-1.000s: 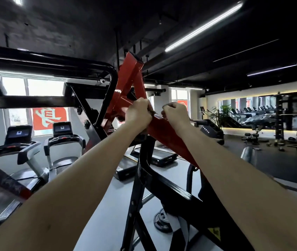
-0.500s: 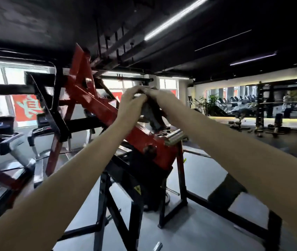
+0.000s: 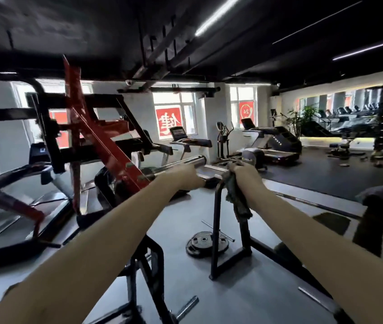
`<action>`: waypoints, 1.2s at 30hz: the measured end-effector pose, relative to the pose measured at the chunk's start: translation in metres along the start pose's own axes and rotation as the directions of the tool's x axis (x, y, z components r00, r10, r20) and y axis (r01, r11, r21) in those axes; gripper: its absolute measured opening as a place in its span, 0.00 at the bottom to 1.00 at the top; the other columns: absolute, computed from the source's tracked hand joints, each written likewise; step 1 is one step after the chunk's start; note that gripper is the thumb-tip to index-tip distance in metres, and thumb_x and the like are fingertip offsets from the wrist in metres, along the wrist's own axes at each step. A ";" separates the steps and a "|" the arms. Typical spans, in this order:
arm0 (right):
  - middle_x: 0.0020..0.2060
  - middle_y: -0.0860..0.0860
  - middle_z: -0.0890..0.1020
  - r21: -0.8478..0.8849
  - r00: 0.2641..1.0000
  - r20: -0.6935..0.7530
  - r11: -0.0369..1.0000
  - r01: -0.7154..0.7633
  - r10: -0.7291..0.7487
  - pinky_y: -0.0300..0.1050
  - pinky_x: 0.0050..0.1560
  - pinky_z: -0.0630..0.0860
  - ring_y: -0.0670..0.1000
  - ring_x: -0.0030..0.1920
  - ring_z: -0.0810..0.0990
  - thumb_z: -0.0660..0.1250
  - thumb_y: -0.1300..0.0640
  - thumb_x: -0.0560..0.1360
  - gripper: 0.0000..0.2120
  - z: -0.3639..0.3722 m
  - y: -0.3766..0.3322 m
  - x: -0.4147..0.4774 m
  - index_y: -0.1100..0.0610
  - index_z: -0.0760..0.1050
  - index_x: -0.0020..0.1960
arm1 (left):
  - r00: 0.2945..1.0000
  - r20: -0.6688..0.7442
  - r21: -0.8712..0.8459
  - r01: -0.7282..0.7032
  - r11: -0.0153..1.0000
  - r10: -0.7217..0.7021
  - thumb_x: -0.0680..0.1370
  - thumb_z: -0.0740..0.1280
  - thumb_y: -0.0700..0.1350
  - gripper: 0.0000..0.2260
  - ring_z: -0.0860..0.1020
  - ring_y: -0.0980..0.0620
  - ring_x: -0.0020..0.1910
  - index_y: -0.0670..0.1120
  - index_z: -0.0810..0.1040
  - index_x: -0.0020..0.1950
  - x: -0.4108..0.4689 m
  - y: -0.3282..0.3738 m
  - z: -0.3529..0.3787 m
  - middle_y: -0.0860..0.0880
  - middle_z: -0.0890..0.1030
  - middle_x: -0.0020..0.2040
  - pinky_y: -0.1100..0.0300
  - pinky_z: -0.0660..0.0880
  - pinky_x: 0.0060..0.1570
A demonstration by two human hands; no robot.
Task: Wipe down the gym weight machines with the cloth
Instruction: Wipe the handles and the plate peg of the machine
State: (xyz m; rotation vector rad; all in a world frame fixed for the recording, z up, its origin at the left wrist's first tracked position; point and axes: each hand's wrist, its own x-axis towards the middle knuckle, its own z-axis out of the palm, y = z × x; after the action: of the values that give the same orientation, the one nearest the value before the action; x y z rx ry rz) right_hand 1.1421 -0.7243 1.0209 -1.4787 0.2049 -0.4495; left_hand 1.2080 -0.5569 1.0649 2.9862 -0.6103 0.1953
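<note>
Dark crumpled cloth point(image 3: 236, 199) hangs from right hand point(image 3: 244, 172), fingers grasping it. Left hand point(image 3: 186, 175) at chrome bar point(image 3: 191, 162); fingers hidden, grasp unclear.

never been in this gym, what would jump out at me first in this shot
The slanted red machine arm at left centre stands out against its black frame. In the middle, the right hand holds a dark cloth at the top of a black rail, with the left hand at a chrome bar. Black weight plates lie on the grey floor below.
</note>
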 end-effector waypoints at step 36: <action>0.39 0.56 0.83 0.059 0.821 0.521 0.970 0.237 -0.233 0.45 0.37 0.80 0.52 0.37 0.83 0.74 0.62 0.77 0.08 -0.092 0.108 0.399 0.63 0.76 0.52 | 0.866 -0.403 -0.800 -0.175 0.574 -0.297 0.80 0.69 0.36 0.04 0.77 0.62 0.33 0.43 0.82 0.49 0.338 0.115 0.139 0.48 0.82 0.40 0.70 0.73 0.35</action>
State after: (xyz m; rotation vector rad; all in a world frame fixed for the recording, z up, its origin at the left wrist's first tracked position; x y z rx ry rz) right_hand 1.4826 -0.9689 0.9615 -1.5868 -0.4208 -0.2222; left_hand 1.4861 -0.8076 0.9829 1.9023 -0.3634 0.5027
